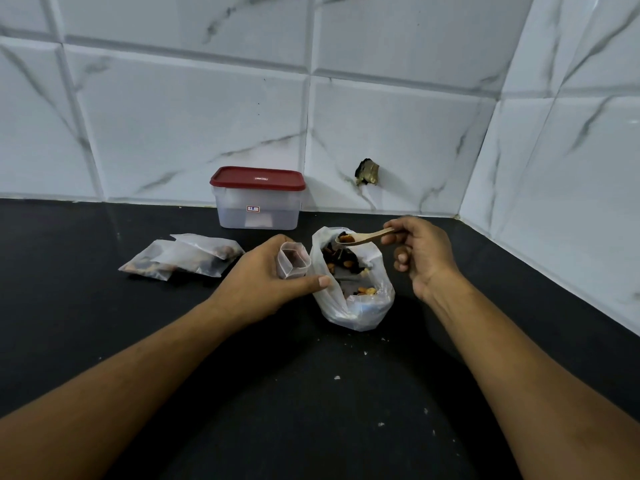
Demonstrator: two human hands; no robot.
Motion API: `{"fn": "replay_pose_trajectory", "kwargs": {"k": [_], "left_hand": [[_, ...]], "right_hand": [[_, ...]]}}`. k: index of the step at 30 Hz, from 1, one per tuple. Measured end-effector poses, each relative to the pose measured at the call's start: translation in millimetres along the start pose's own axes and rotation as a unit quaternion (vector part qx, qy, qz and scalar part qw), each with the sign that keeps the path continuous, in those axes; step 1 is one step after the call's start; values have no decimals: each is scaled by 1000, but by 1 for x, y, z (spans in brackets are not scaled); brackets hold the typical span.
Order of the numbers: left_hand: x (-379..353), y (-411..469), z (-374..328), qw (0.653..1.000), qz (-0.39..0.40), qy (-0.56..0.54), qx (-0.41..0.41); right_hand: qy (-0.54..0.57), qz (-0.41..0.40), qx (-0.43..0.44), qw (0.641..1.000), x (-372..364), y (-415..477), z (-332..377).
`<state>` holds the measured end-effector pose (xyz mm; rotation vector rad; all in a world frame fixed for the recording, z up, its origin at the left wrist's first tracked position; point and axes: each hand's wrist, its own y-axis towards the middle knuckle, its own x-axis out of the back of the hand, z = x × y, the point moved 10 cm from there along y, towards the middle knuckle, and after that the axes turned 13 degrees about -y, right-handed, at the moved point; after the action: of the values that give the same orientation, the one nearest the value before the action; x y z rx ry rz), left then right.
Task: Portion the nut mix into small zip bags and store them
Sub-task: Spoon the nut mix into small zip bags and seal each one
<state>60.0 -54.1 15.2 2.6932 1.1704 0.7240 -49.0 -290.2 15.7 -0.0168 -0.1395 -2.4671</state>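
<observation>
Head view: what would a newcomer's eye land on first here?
The right hand holds a wooden spoon loaded with nut mix above the open plastic bag at centre. Beside it, the left hand holds a small zip bag open. Filled bags lie to the left, and a red-lidded container stands closed against the tiled wall.

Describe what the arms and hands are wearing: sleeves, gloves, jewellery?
Nothing worn shows. The left forearm and right forearm are bare to the frame edge, no sleeves in view. The left hand and right hand are ungloved, with no rings, watch or bands visible.
</observation>
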Motion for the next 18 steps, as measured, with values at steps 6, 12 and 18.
{"fn": "replay_pose_trajectory", "kwargs": {"k": [6,12,18], "left_hand": [[2,1,-1,1000,-13,4,11],[6,2,2,999,-27,8,14],[9,2,4,999,-37,12,14]], "right_hand": [[19,55,44,997,-24,-18,29],[-39,109,106,988,-60,-46,48],[-128,150,175,965,-80,-67,58]]}}
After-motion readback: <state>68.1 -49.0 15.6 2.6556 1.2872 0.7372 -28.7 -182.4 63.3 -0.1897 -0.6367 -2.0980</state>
